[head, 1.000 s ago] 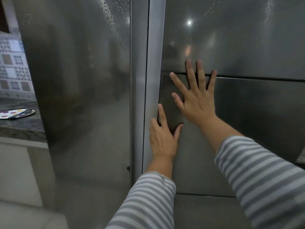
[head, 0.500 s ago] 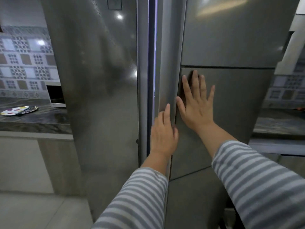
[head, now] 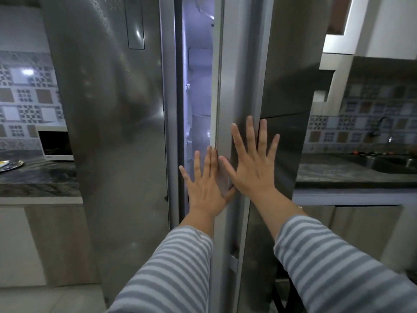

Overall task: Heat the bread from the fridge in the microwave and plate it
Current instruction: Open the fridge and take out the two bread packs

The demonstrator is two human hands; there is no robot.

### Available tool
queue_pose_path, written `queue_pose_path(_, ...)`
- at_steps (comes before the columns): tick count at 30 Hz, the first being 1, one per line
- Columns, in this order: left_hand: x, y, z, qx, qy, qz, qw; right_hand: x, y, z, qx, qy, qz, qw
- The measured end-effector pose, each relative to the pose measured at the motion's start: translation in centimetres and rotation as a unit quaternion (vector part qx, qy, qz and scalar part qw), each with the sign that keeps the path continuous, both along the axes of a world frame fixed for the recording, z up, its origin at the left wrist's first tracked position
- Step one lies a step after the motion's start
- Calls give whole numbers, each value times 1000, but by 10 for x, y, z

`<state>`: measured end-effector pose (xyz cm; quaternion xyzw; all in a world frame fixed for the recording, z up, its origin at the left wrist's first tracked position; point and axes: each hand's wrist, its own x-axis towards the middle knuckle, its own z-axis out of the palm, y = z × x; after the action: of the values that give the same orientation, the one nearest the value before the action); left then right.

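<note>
The steel fridge stands in front of me with its left door (head: 112, 132) closed and its right door (head: 277, 91) swung partly out. A lit white interior (head: 198, 98) shows through the narrow gap; no bread is visible. My left hand (head: 206, 188) lies flat with straight fingers at the inner edge of the right door, partly over the gap. My right hand (head: 252, 163) is spread flat on the front of that door. A white microwave (head: 56, 145) sits on the left counter behind the fridge. A patterned plate (head: 11, 165) lies at the far left edge.
A dark stone counter (head: 38, 175) runs to the left of the fridge. On the right is another counter with a steel sink (head: 392, 164) and a tap (head: 383, 127). Patterned tiles cover both walls. Cabinets sit below the counters.
The right fridge door has swung outward and the lit gap has widened. I have backed off, so more of the kitchen shows. Both hands stay flat on the door.
</note>
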<state>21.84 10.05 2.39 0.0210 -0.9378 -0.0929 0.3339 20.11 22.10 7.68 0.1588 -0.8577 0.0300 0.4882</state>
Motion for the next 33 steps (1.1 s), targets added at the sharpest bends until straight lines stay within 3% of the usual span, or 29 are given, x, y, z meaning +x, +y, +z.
queue_pose_path(7,31,52,-6,-24,40,-28,998,31,73,-2,7,9,-11,1000)
queue_pose_path(17,51,145,-15,9,53,-88,995,61,170,-2,14,-4,-35,999)
queue_pose_path(33,56,214,1,-13,7,-98,995,92,252,-9,-39,-21,-138,989)
